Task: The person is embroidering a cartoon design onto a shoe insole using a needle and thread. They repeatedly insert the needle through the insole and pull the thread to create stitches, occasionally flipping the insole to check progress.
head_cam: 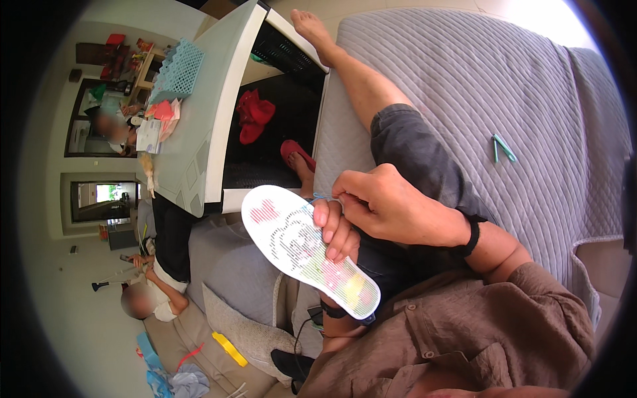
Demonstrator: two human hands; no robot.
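Observation:
My left hand (338, 231) grips a white shoe insole (286, 248) by its edge, fingers over the printed face. The insole carries a red striped patch, a black outlined figure and green, pink and yellow areas. Blue thread (318, 196) runs from the insole's edge to my right hand (380, 204), whose thumb and forefinger are pinched on it beside the left fingers. Whether a needle is between them cannot be seen. Green thread snips (504, 148) lie on the grey quilted cover to the right.
A glass-topped table (199, 124) holds a light blue basket (179, 69) and papers. Red cloth (254, 114) lies beneath it. Another person reclines on the sofa at the left, and one more is in the background. A beige cushion (244, 318) and a yellow object (229, 349) are on the sofa.

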